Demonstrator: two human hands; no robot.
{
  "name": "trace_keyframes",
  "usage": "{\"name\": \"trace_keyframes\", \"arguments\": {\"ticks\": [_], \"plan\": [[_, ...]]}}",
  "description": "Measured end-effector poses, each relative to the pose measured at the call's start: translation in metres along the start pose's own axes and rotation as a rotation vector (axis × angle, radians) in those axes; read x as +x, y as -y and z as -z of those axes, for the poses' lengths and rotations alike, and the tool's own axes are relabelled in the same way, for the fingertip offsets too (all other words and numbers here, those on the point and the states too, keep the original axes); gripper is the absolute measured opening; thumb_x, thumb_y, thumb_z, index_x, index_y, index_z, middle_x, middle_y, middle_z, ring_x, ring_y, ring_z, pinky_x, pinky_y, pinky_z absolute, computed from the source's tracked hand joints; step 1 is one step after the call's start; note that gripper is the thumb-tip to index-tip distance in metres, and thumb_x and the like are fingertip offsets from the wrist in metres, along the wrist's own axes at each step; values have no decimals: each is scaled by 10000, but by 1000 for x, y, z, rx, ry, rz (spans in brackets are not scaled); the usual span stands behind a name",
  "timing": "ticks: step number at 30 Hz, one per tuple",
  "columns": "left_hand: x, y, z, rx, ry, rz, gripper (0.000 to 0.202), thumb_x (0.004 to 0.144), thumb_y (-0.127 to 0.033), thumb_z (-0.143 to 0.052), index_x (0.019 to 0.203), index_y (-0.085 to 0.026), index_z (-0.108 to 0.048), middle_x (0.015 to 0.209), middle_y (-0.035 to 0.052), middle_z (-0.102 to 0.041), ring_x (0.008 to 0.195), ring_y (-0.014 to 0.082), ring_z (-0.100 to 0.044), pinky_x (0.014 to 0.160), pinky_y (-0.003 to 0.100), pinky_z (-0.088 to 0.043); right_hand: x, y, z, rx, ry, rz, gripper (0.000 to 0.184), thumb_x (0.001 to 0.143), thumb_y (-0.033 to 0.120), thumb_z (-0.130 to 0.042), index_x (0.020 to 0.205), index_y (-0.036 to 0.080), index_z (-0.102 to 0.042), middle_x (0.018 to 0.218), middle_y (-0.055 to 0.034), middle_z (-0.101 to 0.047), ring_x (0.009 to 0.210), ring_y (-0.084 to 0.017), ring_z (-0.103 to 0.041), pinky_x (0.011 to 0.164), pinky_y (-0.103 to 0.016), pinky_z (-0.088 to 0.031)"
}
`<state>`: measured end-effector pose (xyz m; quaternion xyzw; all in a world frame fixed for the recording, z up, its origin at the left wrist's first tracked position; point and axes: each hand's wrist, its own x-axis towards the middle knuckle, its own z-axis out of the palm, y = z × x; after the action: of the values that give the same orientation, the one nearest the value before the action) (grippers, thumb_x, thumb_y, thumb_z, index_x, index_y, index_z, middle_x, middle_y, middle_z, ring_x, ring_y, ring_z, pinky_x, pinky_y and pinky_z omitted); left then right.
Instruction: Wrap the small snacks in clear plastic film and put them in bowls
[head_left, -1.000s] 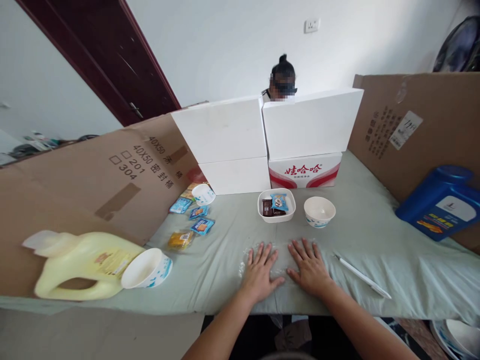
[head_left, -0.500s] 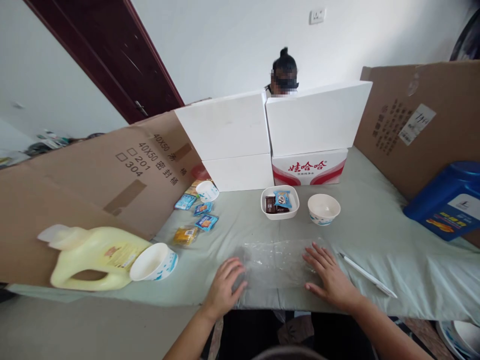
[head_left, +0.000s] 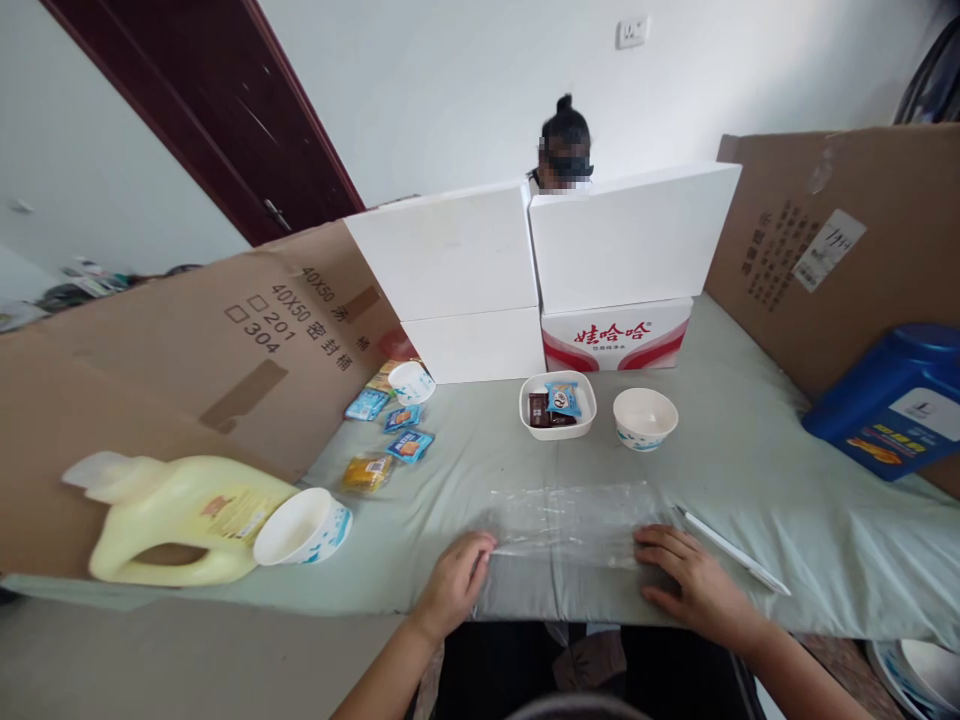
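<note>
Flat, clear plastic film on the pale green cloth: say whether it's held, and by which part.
The left hand pinches the film by its left edge; the right hand rests at its right edge without a visible grip.

Table (head_left: pixel 465 450) under green cloth, wrinkled at right. On it: clear plastic sheet (head_left: pixel 566 520) near the front edge, white pen (head_left: pixel 735 551) just right of that, white tray (head_left: pixel 556 433) and paper bowl (head_left: pixel 646 438) farther back, snack packs (head_left: pixel 411 446) left, yellow jug (head_left: pixel 180 490) on its side (tilted bowl (head_left: pixel 334 530) just beside it), blue bottle (head_left: pixel 885 400) far right, white boxes (head_left: pixel 472 350) behind.
</note>
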<state>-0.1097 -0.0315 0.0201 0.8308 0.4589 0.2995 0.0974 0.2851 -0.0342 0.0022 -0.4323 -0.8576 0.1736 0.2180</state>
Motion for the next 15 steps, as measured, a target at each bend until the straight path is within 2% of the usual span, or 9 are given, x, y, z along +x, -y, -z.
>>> {"name": "trace_keyframes", "arguments": {"ticks": [2,4,8,12,15], "plan": [[3,2,-2,15,-38,84,177,938,-188,-403,965,-204,-578,887,39,-691,821,165,-672,749,281,-542,4,3,3,32,-9,-6,161,898,327,-537,967,228,-644,1194,-77,-638,1141,-221,-566,979,-400,-449],[7,5,-5,53,-50,153,181,944,-222,-387,951,-209,-568,797,16,-681,722,161,-671,672,262,-526,11,6,4,74,-33,-45,199,944,279,-426,898,219,-610,1082,-72,-669,1037,-192,-610,907,-360,-476],[19,13,-19,181,-51,287,218,951,-252,-346,968,-211,-560,734,7,-681,636,167,-668,608,253,-493,28,5,2,88,-112,-267,228,969,317,-334,956,208,-534,876,-51,-683,777,-173,-653,701,-297,-488],[30,18,-35,338,-17,403,214,936,-229,-381,1017,-205,-578,809,31,-717,677,181,-689,620,255,-483,48,3,-3,-128,-74,-496,213,974,309,-321,988,204,-507,820,-25,-690,734,-171,-671,645,-266,-453],[34,19,-44,417,-9,448,211,933,-202,-404,1019,-198,-597,849,46,-725,700,182,-693,639,251,-474,61,2,-10,-261,-47,-586,221,979,288,-323,1006,190,-519,783,-39,-695,703,-197,-680,573,-271,-409]]}}
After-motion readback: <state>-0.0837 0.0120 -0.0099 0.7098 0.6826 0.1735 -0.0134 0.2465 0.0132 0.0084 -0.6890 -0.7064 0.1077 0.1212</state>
